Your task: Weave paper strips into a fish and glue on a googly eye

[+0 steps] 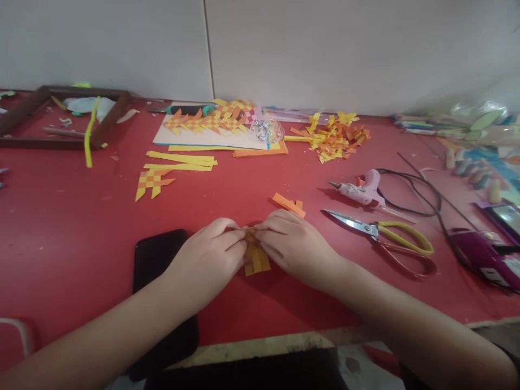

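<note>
Yellow paper strips (pixel 257 261) lie side by side under my fingers at the front of the red table. My left hand (pixel 217 249) pinches their upper left part, fingers bent together. From the other side my right hand (pixel 290 241) grips the upper right part, its fingertips close to the left ones. The fingers cover the top of the strips, so how they join there is hidden. Just beyond my right hand are short orange paper strips (pixel 288 205). A black phone-like slab (pixel 158 254) lies partly under my left forearm.
A woven paper fish (pixel 152 183) and loose yellow strips (pixel 181 161) lie back left, near woven pieces on a white sheet (pixel 211 140). Paper scraps (pixel 339 138) are heaped behind. Scissors (pixel 374 230) and a corded pink glue gun (pixel 359 190) lie right. A brown frame (pixel 52 143) stands far left.
</note>
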The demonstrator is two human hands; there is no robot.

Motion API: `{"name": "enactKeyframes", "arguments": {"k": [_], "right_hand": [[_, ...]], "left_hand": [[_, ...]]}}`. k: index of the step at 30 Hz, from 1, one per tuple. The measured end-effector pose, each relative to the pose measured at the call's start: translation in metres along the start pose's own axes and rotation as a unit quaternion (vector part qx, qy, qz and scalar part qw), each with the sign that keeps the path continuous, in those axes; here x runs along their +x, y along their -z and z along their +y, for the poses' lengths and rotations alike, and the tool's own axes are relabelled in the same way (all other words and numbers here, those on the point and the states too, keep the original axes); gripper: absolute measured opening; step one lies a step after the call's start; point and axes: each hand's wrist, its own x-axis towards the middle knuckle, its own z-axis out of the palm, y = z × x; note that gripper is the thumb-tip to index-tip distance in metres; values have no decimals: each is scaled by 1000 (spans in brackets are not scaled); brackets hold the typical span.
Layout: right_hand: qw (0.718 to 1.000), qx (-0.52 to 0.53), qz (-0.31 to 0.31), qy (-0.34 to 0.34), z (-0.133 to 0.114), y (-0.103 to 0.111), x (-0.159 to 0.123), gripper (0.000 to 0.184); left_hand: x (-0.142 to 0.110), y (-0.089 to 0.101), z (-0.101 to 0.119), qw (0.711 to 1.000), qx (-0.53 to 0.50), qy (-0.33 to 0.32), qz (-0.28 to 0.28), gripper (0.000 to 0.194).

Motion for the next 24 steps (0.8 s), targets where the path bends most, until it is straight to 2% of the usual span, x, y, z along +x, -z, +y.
{"name": "enactKeyframes", "arguments": {"k": [5,11,13,16,18,21,24], "right_hand": [[1000,20,12,-15,1,0,0,24],[995,89,52,12,3,4,1,22],[988,115,103,-20,6,9,2,17],[980,58,155,-111,19,20,1,8],[976,-6,139,-170,30,25,-2,5],[968,-55,70,-237,42,28,-6,18],[964,-54,28,-257,46,25,-6,12]], "left_hand": [[5,7,0,997,67,-27,-17,15],[3,4,-3,995,91,-51,-7,15],[4,4,-3,993,100,-62,-1,18],[6,6,-2,993,98,-64,11,22],[8,8,-2,993,95,-62,17,24],[10,8,-2,994,92,-60,20,27],[11,8,-2,994,87,-65,20,28]]}}
